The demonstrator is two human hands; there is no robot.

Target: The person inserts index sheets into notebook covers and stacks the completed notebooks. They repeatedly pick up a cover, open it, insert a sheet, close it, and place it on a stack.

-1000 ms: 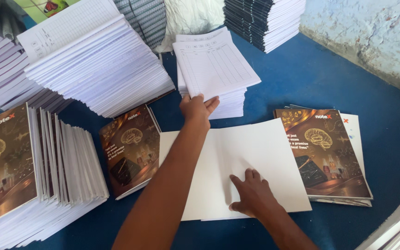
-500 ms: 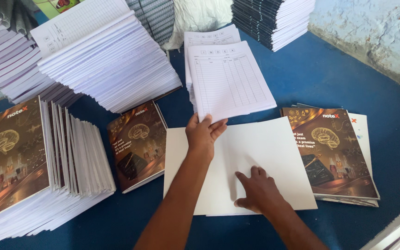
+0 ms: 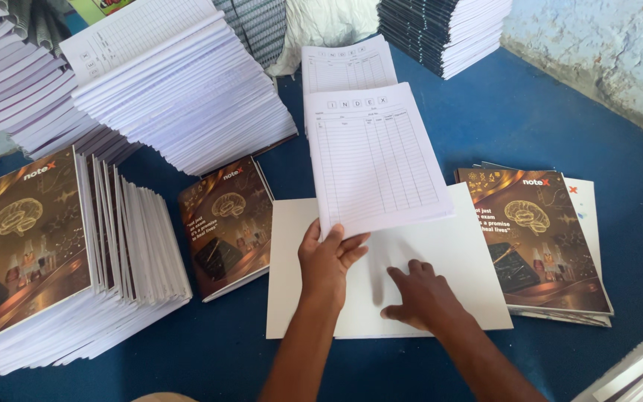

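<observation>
Two hands on blue table (image 3: 545, 126), left hand (image 3: 327, 257) gripping ruled pages (image 3: 375, 160), right hand (image 3: 422, 298) flat, open

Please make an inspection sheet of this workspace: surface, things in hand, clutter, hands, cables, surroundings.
Surface: blue tabletop, mostly covered by paper stacks.
Things in hand: ruled white paper bundle with a table-printed top page, lifted over an opened blank white cover sheet.
Clutter: brown printed notebook covers at left, centre and right; white page stacks; dark-edged stack.
Hands: left hand grips the bundle's lower edge with its fingers; right hand presses flat on the cover sheet.
Cables: nothing seen.
Surroundings: rough pale wall.
</observation>
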